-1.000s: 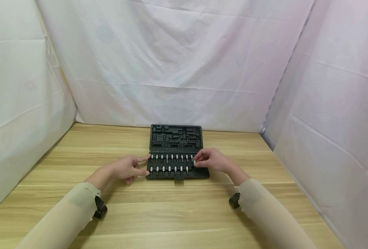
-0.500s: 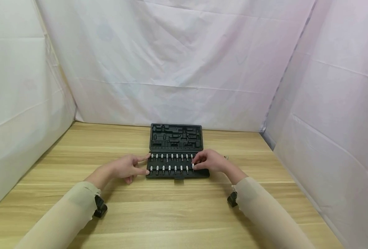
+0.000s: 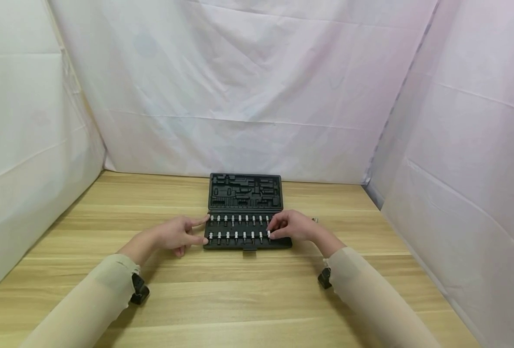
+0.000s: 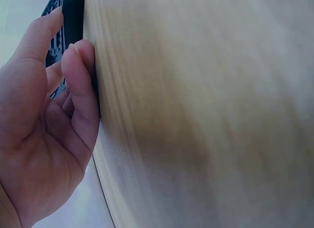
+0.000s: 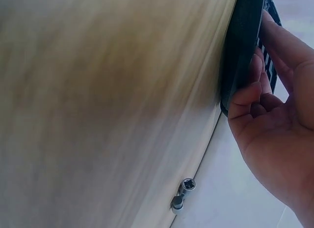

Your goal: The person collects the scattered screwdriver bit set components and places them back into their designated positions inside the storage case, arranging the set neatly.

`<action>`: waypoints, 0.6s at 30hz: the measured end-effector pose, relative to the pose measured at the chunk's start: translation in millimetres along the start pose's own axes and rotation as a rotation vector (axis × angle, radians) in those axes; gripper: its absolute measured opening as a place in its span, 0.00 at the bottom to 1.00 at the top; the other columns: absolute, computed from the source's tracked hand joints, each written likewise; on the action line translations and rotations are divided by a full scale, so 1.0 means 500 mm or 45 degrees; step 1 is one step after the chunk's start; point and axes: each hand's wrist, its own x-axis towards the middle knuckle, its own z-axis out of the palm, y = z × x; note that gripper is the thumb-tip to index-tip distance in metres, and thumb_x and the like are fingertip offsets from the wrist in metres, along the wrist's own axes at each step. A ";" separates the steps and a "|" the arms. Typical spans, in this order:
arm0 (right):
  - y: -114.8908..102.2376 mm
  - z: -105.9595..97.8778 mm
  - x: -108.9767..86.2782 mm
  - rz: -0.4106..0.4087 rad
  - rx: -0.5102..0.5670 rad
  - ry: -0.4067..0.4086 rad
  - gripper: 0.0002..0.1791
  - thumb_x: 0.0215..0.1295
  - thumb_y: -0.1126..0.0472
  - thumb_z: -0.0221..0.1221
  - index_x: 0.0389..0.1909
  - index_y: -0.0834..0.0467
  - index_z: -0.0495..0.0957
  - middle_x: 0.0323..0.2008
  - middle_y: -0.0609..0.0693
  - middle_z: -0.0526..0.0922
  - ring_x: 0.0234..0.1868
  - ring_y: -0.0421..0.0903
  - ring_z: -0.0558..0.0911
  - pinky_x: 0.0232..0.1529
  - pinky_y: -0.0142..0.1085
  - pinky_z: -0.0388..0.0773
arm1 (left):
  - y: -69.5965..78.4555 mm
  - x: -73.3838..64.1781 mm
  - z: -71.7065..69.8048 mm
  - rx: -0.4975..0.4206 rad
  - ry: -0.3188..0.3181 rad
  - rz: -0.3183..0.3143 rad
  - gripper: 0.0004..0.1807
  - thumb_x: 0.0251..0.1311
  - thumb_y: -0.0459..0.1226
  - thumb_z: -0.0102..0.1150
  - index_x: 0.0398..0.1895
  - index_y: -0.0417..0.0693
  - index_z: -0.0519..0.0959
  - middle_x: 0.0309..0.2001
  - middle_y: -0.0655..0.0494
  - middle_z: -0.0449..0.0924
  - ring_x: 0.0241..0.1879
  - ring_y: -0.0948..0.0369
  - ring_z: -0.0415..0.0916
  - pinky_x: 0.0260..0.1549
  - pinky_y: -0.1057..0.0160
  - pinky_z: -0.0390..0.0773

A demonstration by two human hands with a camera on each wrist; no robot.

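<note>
An open black plastic case point(image 3: 245, 229) holds two rows of silver bit sockets point(image 3: 236, 236). My left hand point(image 3: 176, 234) is at its left side; the forefinger touches near the hinge and the thumb rests on the front left corner. In the left wrist view, this hand's other fingers point(image 4: 81, 90) are bent below the case edge. At the right end of the front row, my right hand point(image 3: 295, 225) pinches a bit socket point(image 3: 268, 234) between thumb and fingertips. That socket is hidden in the right wrist view, behind the right hand's fingers point(image 5: 248, 93).
Loose bit sockets point(image 5: 182, 193) lie on the wooden table point(image 3: 248, 299) to the right of the case, mostly behind my right hand in the head view. The moulded lid point(image 3: 246, 191) lies back toward the white cloth wall point(image 3: 239, 96).
My right hand has brought the bit socket slightly down and left, to the front row's right end. The loose socket beyond the hand has come into view. My left hand stays put.
</note>
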 end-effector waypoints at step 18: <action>-0.002 0.001 0.022 0.088 -0.064 -0.015 0.15 0.73 0.52 0.73 0.58 0.48 0.89 0.34 0.47 0.82 0.33 0.44 0.74 0.38 0.37 0.73 | 0.001 0.002 0.000 -0.004 0.007 -0.004 0.51 0.73 0.51 0.71 0.91 0.57 0.53 0.27 0.51 0.75 0.18 0.61 0.74 0.21 0.62 0.84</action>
